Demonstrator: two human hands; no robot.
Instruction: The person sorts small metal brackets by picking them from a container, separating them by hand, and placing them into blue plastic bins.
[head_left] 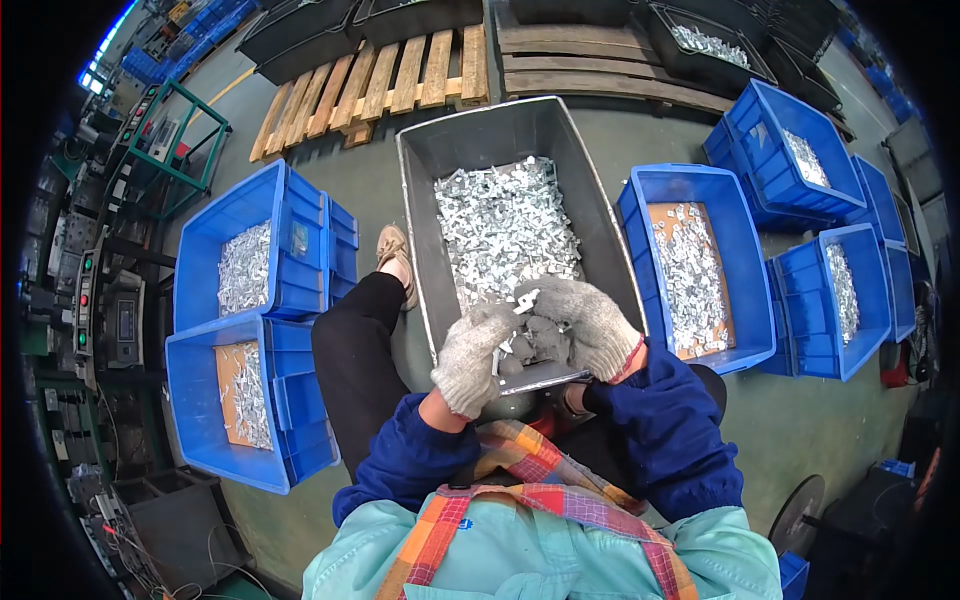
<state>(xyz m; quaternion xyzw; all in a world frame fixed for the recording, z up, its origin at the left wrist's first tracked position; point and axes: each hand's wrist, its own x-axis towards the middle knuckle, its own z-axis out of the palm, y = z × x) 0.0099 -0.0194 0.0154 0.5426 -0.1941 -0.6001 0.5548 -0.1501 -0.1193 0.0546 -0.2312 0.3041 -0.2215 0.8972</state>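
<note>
Together, coarse-knit gloved hands [468,362] [594,322] pinch angular, shiny metal pieces [526,301] over the oblong bin [604,240].

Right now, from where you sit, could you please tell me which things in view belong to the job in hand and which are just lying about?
Apparently in the job:
left hand
right hand
small metal piece between them
dark grey bin
loose metal parts inside it

Seemingly just lying about:
slatted wooden pallet
round dark disc
</note>
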